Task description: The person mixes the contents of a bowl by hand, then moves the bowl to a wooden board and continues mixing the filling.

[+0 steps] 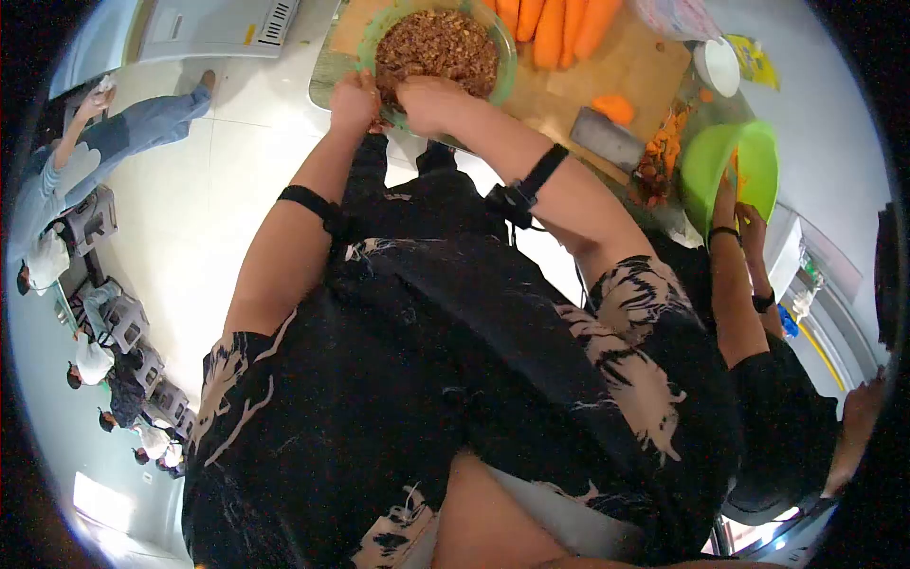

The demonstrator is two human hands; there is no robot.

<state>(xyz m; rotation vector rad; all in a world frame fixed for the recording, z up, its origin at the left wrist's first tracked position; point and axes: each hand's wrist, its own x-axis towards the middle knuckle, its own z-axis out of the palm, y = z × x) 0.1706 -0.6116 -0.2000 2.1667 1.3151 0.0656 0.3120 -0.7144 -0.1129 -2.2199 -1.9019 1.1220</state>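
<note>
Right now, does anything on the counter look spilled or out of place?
Yes. Orange carrot shavings lie scattered loose on the counter beside the cutting board, next to the green bowl a co-worker's hand holds. The glass bowl of brown mix looks contained.

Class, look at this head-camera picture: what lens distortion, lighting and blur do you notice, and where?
Head view: strong fisheye bending, with black corners around a round image; bright, even light on the pale floor, no hard shadows; the glass bowl, left hand and right hand near the top edge look slightly soft; the people at the left rim are small and stretched.
</note>
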